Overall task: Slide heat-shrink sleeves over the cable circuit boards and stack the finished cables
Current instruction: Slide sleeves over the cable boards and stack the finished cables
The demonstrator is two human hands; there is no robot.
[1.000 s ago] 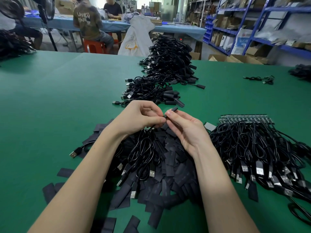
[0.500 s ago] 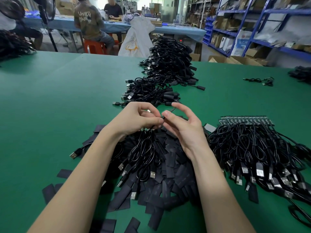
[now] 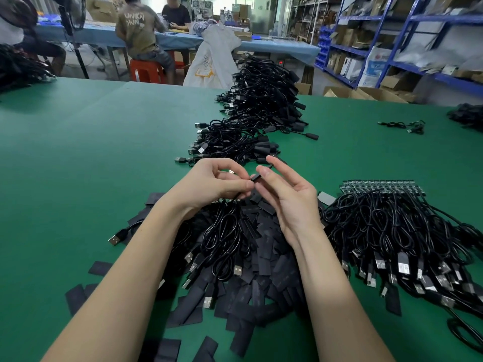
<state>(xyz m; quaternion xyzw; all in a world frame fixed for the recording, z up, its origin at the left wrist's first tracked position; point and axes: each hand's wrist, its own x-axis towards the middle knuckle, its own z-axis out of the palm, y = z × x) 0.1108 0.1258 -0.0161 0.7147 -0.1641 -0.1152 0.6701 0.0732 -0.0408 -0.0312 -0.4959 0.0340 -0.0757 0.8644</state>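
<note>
Above the near pile of loose sleeves, the left hand [image 3: 219,184] pinches a cable end while the right hand's [image 3: 285,194] fingers push the sleeve [image 3: 255,177]; steady, straight alignment matters most.

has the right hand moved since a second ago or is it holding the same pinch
Yes. The right hand has opened, its fingers fanning up toward the finished cable pile; the sleeve sits at its thumb tip.
</note>
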